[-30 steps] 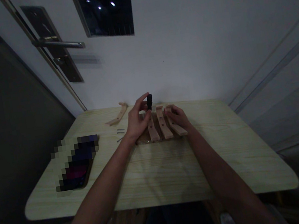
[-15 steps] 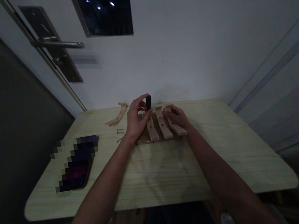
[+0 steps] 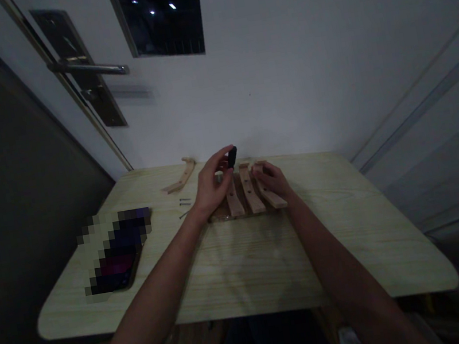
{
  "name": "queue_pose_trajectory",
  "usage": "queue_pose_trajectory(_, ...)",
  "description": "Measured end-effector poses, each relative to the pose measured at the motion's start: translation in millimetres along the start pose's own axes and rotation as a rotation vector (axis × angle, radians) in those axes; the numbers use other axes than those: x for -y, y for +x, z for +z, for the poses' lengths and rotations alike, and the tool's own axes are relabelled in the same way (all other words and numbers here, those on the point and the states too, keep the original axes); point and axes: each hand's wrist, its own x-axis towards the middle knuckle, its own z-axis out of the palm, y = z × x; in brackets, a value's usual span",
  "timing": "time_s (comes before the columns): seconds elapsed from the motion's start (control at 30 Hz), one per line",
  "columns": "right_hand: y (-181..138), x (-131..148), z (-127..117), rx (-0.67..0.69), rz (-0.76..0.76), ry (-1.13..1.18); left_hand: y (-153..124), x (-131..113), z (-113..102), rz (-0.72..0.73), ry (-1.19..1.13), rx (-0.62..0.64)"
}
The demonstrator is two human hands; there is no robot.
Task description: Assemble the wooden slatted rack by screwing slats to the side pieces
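Observation:
My left hand (image 3: 211, 189) pinches a small black block-shaped handle (image 3: 233, 156) between thumb and fingers, above the upper end of the left wooden hook (image 3: 235, 202). Whatever is under the handle is hidden by the hand. My right hand (image 3: 275, 179) is closed around the upper part of the right wooden hook (image 3: 274, 198). Between them is a middle wooden hook (image 3: 251, 194) with dark holes along it. All three hooks lie side by side across a brown wooden board (image 3: 219, 216), their lower ends reaching its near edge.
A loose wooden hook (image 3: 182, 179) lies at the back left of the table (image 3: 245, 268). Several screws (image 3: 184, 203) rest left of the board. Farther left is a phone (image 3: 131, 248), partly pixelated. Behind stands a white door with a metal handle (image 3: 91, 69).
The black handle has tilted and shifted slightly to the right with my left fingers. My right hand and the three hooks look unmoved.

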Motion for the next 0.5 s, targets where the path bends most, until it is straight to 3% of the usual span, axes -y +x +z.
queue_pose_trajectory(0.27, -0.1, 0.1, 0.2, -0.011, -0.011, -0.004, 3.4, 4.8, -1.4, -0.021, 0.015, -0.087)
queue_pose_trajectory(0.5, 0.7, 0.7, -0.4, -0.011, -0.011, -0.003, 2.4, -0.3, -1.5, -0.019, -0.005, -0.026)
